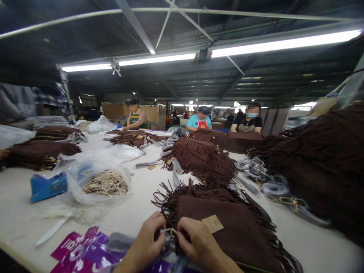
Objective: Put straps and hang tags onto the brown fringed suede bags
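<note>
Both of my hands meet at the left edge of a dark brown fringed bag (218,223) lying on the table. My left hand (150,239) pinches one end of a pale string (170,230). The string's other side is pinched in my right hand (196,239), so a short piece shows between them. A tan paper tag (212,223) rests on the bag just beyond my right hand. Under the hands, clear plastic and metal-looking bits are partly hidden. Purple and magenta printed plastic (88,250) lies beside my left forearm.
A plastic bag of pale strings (105,182) and a blue tape dispenser (48,186) stand on the left. More fringed bags (201,159) lie ahead, with a tall brown pile (318,159) at right. Wrapped straps (273,185) lie between. Several people work across the table.
</note>
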The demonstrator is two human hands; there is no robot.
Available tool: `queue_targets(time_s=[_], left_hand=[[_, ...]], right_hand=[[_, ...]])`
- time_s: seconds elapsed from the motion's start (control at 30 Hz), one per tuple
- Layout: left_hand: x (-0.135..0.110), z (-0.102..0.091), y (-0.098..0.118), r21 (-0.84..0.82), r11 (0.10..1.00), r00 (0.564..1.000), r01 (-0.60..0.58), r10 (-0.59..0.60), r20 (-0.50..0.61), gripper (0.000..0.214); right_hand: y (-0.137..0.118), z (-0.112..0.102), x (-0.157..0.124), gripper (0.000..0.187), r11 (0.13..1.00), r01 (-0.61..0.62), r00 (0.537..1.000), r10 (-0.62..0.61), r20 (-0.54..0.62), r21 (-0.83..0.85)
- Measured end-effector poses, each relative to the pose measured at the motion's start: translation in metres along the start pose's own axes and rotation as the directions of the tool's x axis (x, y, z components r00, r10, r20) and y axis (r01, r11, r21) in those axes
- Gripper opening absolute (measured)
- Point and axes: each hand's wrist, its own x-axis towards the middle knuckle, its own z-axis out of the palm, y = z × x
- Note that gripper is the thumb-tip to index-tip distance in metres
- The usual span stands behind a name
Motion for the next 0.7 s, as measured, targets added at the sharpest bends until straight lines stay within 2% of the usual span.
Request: queue_targets(time_s=[0.13, 0.2, 0.3, 0.47, 0.7], left_hand=[[-0.002, 0.000, 0.000, 0.010, 1.000, 1.000, 0.005, -0.005, -0.015, 0.011], [-0.003, -0.001, 0.002, 0.029, 0.999, 1.000, 0.019, -0.019, -0.006, 0.011], [-0.004, -0.003, 0.005, 0.074, 0.997, 0.998, -0.013, 0.009, 0.056, 0.023], [-0.002, -0.005, 0.008, 0.183, 0.983, 0.990, -0.028, 0.001, 0.142, 0.028], [0.011, -0.011, 0.014, 0.249, 0.966, 0.988, -0.061, 0.023, 0.155, 0.019]], right_hand=[[0.006, 0.007, -0.005, 0.014, 0.991, 0.052, 0.998, -0.055, -0.023, -0.127], [0.009, 0.006, -0.006, 0.013, 0.994, 0.058, 0.998, -0.060, -0.025, -0.094], [0.011, 0.005, -0.007, 0.014, 0.998, 0.066, 0.998, -0.067, -0.015, -0.022], [0.005, 0.006, -0.002, 0.018, 0.998, 0.043, 0.999, -0.041, -0.033, 0.054], [0.003, 0.001, 0.007, 0.017, 1.000, -0.011, 1.000, 0.011, -0.017, 0.009]])
